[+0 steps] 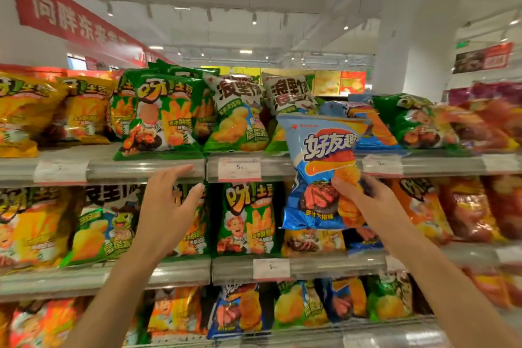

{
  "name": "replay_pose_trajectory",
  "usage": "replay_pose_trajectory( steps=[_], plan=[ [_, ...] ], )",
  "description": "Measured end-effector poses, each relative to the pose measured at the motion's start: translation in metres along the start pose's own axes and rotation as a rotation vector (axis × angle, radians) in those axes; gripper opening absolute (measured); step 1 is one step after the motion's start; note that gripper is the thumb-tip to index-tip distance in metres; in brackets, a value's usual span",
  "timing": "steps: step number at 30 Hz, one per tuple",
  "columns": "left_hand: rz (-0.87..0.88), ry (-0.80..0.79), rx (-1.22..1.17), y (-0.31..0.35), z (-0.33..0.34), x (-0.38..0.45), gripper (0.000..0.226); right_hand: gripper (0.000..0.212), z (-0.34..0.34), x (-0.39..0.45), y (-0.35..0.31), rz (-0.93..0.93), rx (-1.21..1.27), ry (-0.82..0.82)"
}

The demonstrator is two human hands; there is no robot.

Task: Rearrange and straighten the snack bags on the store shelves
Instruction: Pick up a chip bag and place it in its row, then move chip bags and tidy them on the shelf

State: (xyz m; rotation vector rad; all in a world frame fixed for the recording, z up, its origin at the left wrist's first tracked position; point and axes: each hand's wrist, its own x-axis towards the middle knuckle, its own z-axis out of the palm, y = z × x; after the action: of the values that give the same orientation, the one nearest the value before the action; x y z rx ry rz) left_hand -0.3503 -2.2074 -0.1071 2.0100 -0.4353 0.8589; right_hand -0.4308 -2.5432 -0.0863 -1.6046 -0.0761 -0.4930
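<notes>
Holding a glossy blue crinkled chip bag [324,172] at centre right, right hand [364,195] grip pinching its lower edge; left hand [166,206] hovering wide. Best: seating it upright among blue bags [364,124] at upper right.

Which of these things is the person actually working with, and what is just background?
Part of the job:
- blue chip bag, gripped by the right hand
- left hand, open, reaching
- green bags on the top shelf

Just background:
- price tag
- red banner
- white pillar

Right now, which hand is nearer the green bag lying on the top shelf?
Left. The left hand reaches up just below the green bag, its fingertips at the shelf edge under it. The right hand is farther right, gripping a blue bag.
</notes>
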Motion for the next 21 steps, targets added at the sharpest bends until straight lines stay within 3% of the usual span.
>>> replay_pose_trajectory(
  steps=[3, 14, 21],
  plan=[
    [0.046, -0.018, 0.014, 0.009, 0.015, -0.002, 0.04, 0.04, -0.01, 0.001, 0.002, -0.028, 0.035, 0.006],
    [0.132, -0.044, 0.109, 0.059, 0.098, -0.002, 0.044, 0.038, -0.087, 0.023, 0.013, -0.07, -0.092, 0.061],
    [0.13, 0.041, 0.202, 0.108, 0.166, -0.002, 0.04, 0.04, -0.156, 0.047, 0.01, -0.116, -0.071, -0.034]
  ],
)
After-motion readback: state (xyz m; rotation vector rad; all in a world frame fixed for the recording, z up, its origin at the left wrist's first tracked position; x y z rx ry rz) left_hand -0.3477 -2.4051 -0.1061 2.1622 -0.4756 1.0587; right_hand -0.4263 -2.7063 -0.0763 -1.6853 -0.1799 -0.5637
